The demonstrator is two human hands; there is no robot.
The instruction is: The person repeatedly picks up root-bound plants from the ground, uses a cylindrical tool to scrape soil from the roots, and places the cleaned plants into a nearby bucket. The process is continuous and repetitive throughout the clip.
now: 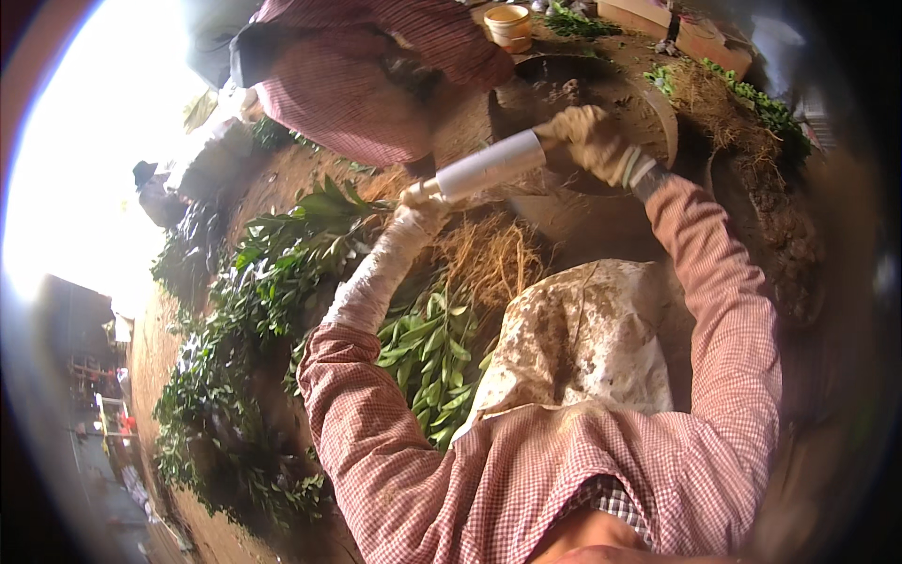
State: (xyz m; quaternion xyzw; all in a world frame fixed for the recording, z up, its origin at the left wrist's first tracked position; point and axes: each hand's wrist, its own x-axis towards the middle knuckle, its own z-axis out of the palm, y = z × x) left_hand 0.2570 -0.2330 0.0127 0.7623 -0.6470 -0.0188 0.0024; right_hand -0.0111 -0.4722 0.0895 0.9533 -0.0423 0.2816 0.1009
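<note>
My left hand (423, 199) grips one end of a roll of plastic film (491, 166). The forearm behind it is wound in clear film from the wrist to the checked sleeve. My right hand (579, 130), in a dirty work glove, holds the roll's other end. Both arms reach forward, with the roll slanting between them. Just below the roll lie bare plant roots (497, 254). A bunch of green leafy plants (433, 352) lies beside my lap, which a muddy white sheet (585, 331) covers.
A large heap of leafy plants (239, 338) lies at left. Another person (352, 84) in a striped top bends close ahead. A round basin (662, 113) with mud stands past my right hand, near a bucket (509, 32). More rooted plants (740, 106) lie at the upper right.
</note>
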